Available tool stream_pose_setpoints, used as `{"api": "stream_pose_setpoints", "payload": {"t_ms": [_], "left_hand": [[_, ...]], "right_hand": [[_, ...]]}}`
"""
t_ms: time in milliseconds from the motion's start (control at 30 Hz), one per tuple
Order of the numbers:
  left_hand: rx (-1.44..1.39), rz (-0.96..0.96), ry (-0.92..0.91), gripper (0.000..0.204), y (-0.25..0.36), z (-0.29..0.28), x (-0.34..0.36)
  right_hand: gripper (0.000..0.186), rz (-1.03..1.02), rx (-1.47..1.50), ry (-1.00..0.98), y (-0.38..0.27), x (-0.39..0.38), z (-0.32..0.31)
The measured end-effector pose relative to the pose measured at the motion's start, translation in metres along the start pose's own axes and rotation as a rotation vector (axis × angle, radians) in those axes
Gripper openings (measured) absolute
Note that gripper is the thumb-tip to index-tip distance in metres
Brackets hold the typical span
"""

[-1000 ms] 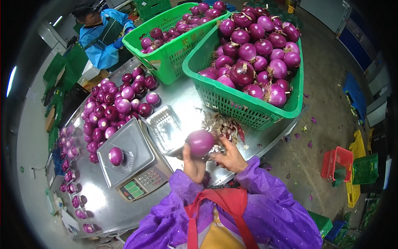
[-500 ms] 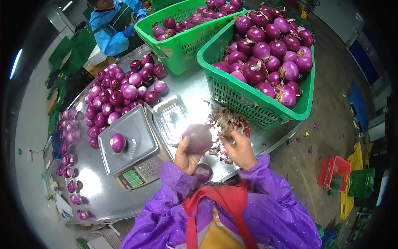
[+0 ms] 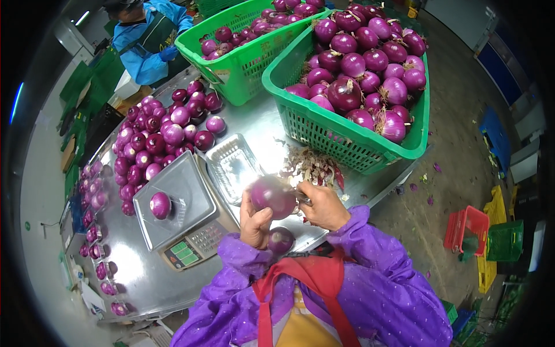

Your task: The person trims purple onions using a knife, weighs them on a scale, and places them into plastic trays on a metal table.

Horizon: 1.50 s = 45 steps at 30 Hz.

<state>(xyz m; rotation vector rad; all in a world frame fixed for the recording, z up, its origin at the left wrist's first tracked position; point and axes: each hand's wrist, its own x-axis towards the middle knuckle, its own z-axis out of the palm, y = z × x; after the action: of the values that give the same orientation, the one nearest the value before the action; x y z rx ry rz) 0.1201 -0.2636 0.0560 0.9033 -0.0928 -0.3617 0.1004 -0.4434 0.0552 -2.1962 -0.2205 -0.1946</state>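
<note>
My left hand (image 3: pixel 254 222) is closed round a large red onion (image 3: pixel 273 197), slightly blurred, held above the steel table. My right hand (image 3: pixel 324 206) is at the onion's right side, with its fingers closed on a small dark metallic tool (image 3: pixel 303 198) whose kind is mostly hidden. Another red onion (image 3: pixel 281 240) lies just below my left hand, near my body. Beyond my hands is a heap of dry onion skins (image 3: pixel 312 165). A clear plastic tray (image 3: pixel 233 161) sits to the left of the skins, with nothing in it.
A scale (image 3: pixel 193 243) bears one onion (image 3: pixel 160 205) on its platform. Peeled onions (image 3: pixel 156 141) are heaped behind it, and packed trays (image 3: pixel 106 270) line the left edge. Two green baskets (image 3: pixel 347 136) of onions stand at the back. A co-worker in blue sleeves (image 3: pixel 144 63) stands far left.
My right hand has moved from the skin heap toward me and to the left, up against the onion. My left hand has turned the onion slightly. The whole view has shifted a little.
</note>
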Motion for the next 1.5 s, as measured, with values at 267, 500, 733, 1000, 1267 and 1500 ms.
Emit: {"api": "stream_pose_setpoints", "payload": {"t_ms": [267, 500, 733, 1000, 1267, 1500], "left_hand": [[-0.196, -0.090, 0.117, 0.059, -0.009, -0.012, -0.005], [-0.424, -0.630, -0.005, 0.070, -0.002, 0.006, 0.001], [-0.690, -0.806, -0.138, 0.070, -0.010, -0.020, -0.010], [0.313, -0.046, 0.439, 0.052, 0.024, -0.065, -0.043], [-0.139, 0.254, 0.787, 0.050, 0.054, -0.094, -0.054], [0.809, 0.191, 0.646, 0.057, 0.103, -0.191, -0.086]], "right_hand": [[0.023, 0.070, 0.080, -0.016, 0.013, -0.024, -0.005], [0.024, -0.144, -0.138, -0.035, 0.021, -0.013, -0.014], [0.029, 0.159, -0.229, -0.218, 0.116, -0.033, 0.004], [0.018, 0.591, 0.255, -0.126, 0.068, -0.039, 0.012], [0.080, -0.199, 0.500, -0.370, -0.069, 0.056, 0.136], [0.063, 0.243, 0.769, -0.702, -0.102, 0.124, 0.182]]}}
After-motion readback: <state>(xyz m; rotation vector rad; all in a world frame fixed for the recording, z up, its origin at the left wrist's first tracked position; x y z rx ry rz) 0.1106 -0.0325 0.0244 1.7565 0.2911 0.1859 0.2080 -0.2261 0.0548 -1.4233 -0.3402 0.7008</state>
